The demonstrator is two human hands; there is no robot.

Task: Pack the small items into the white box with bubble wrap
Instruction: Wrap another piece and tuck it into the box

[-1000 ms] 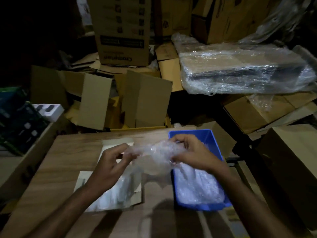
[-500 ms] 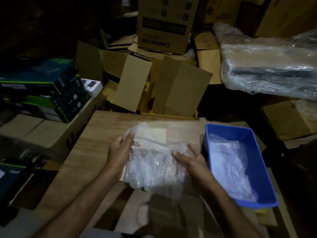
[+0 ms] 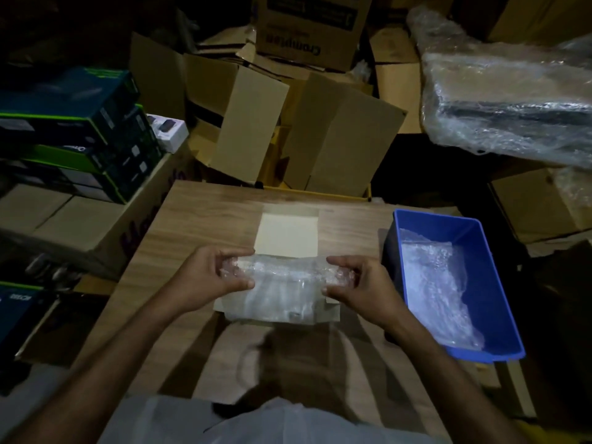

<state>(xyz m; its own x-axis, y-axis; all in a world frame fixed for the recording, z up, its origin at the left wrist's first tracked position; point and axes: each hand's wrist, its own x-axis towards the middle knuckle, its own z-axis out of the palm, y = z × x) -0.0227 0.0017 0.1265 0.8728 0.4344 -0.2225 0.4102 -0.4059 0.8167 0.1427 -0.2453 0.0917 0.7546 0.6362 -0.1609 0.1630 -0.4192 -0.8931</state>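
Note:
A small white box lies open in the middle of the wooden table, its lid flap [image 3: 288,233] folded back away from me. A sheet of clear bubble wrap [image 3: 278,285] is stretched over the box's body and covers what is inside. My left hand [image 3: 209,282] grips the sheet's left end with curled fingers. My right hand [image 3: 358,283] grips the right end the same way. Both hands sit just above the box's sides. Any small items under the wrap are hidden.
A blue plastic bin [image 3: 499,283] with more bubble wrap [image 3: 439,286] in it stands at the table's right edge. Open cardboard cartons [image 3: 288,129] crowd behind the table. Dark product boxes [image 3: 73,129] are stacked at left. A plastic-wrapped bundle [image 3: 509,104] lies at upper right.
The bubble wrap, held up near the blue bin a second ago, has come left and down onto the white box. Both hands have spread apart to its two ends.

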